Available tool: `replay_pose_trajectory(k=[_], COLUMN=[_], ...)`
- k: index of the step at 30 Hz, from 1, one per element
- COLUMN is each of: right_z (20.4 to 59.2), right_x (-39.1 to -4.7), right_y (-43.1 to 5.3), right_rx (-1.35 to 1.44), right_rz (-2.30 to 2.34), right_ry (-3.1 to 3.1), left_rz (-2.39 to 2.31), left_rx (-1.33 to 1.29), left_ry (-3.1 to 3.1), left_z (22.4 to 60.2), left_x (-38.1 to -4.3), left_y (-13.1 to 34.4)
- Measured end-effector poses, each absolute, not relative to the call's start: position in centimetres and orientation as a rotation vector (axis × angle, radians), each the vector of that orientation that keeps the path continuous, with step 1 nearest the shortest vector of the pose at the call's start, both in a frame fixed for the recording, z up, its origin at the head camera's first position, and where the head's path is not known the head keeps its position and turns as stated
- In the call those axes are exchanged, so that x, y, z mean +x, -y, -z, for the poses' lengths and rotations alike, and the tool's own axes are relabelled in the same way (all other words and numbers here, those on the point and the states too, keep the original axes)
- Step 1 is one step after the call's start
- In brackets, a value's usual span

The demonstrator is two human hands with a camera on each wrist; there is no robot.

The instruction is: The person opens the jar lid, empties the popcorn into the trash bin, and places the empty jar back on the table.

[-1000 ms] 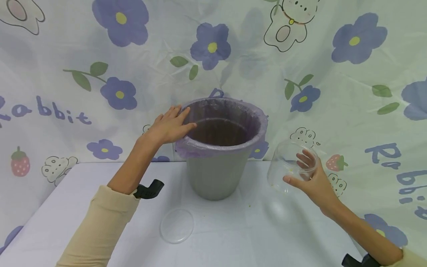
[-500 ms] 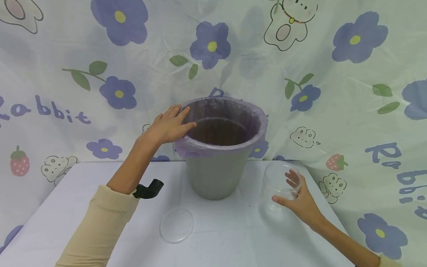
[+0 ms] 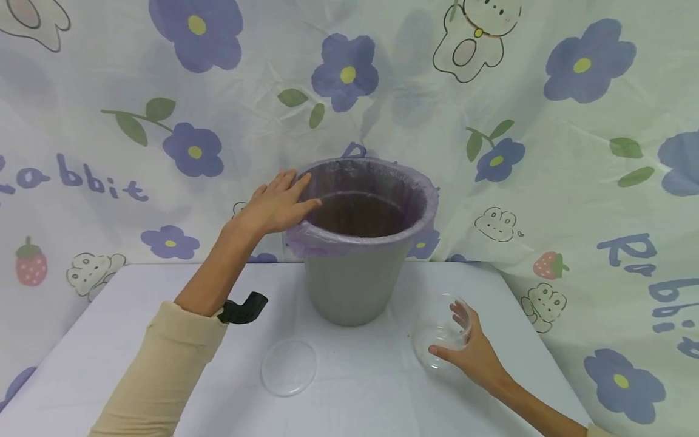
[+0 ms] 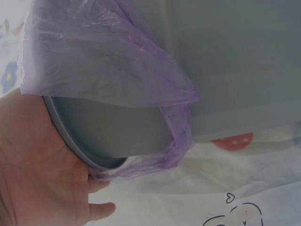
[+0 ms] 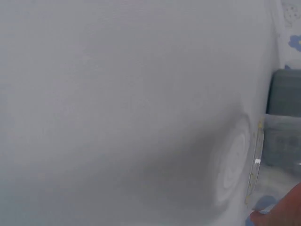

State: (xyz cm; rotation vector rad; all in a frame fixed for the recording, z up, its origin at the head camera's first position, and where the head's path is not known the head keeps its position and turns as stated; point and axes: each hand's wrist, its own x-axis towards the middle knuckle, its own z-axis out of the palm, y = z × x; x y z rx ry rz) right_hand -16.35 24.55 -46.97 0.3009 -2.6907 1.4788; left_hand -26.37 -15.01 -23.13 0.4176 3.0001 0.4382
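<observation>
A grey trash bin [image 3: 352, 285] stands at the middle of the table, lined with a thin purple bag [image 3: 322, 246] folded over its rim. My left hand [image 3: 275, 209] rests on the bin's left rim with its fingers spread; in the left wrist view the palm [image 4: 37, 160] lies against the rim beside the hanging bag. To the right, my right hand [image 3: 474, 352] grips a clear plastic jar [image 3: 437, 334] without a lid. Low over the table, the jar's base [image 5: 256, 162] appears slightly apart from its shadow in the right wrist view. Most of the right hand is outside that view.
A round clear lid [image 3: 288, 368] lies flat on the white table [image 3: 355, 394], in front of the bin and left of the jar. Behind the table hangs a flowered cloth [image 3: 404, 115]. A tiny crumb [image 3: 408, 335] is near the jar.
My right hand has lowered the jar from beside the bin toward the table, moving it nearer and somewhat left. The tilted jar has become more upright. My left hand has stayed on the rim.
</observation>
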Motion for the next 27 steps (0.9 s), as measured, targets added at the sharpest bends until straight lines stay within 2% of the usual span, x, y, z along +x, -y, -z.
replay_pose_trajectory(k=[21, 27], right_z=[48.4, 48.2], right_x=[-16.7, -16.8], right_y=[-26.4, -27.0], right_rx=[0.223, 0.28], right_rz=[-1.457, -1.441], right_ry=[2.835, 2.865], left_rz=[-0.551, -0.634], left_rx=[0.475, 0.492], left_ry=[-2.987, -2.959], left_z=[23.2, 23.1], left_x=[-26.7, -26.4], left_y=[15.2, 15.4])
